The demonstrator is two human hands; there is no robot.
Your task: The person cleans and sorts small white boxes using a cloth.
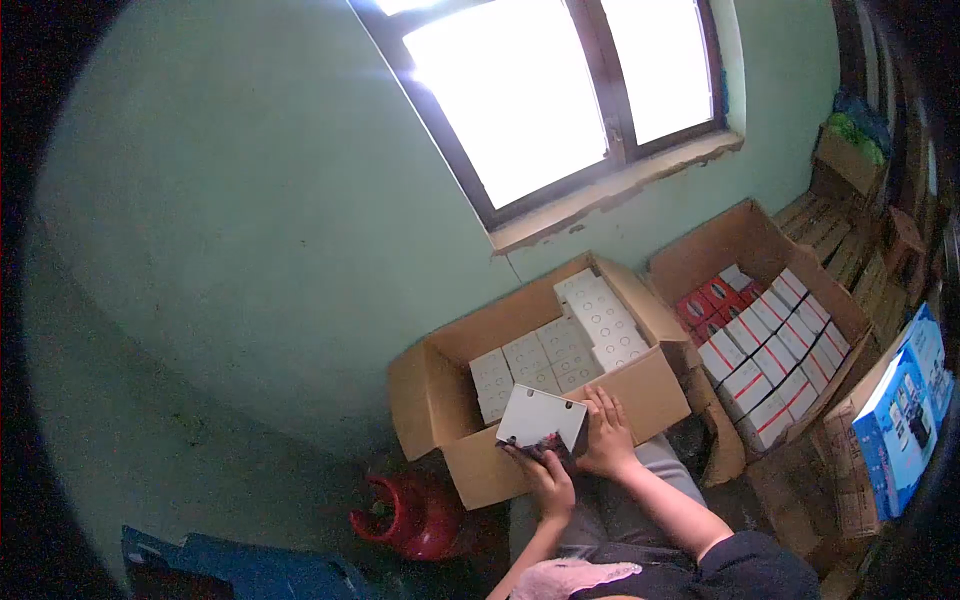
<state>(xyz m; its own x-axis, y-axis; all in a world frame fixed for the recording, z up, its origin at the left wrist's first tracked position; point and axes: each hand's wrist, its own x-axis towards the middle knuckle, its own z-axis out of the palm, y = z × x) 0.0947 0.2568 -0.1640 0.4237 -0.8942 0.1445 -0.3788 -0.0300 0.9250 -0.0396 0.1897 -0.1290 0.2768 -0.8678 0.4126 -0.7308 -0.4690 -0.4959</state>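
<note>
A white, flat-faced square box [543, 418] with dark spots near its edges is tilted over my lap, in front of an open cardboard carton [500, 474]. Closed around its lower edge is my left hand [548, 486], where something dark with red bits also shows against the box. My right hand [607, 437] lies beside the box's right edge, its fingers stretched out and overlapping the carton's front flap. Inside the carton, white boxes [540, 352] with round marks stand in rows, and more are stacked higher at the right.
To the right, a second carton [745, 220] holds several white boxes with red stripes [775, 358] and red boxes [712, 295]. A blue printed box [905, 415] stands farther right. At lower left are a red gas cylinder [410, 520] and a blue object [240, 565]. A window [610, 90] is above.
</note>
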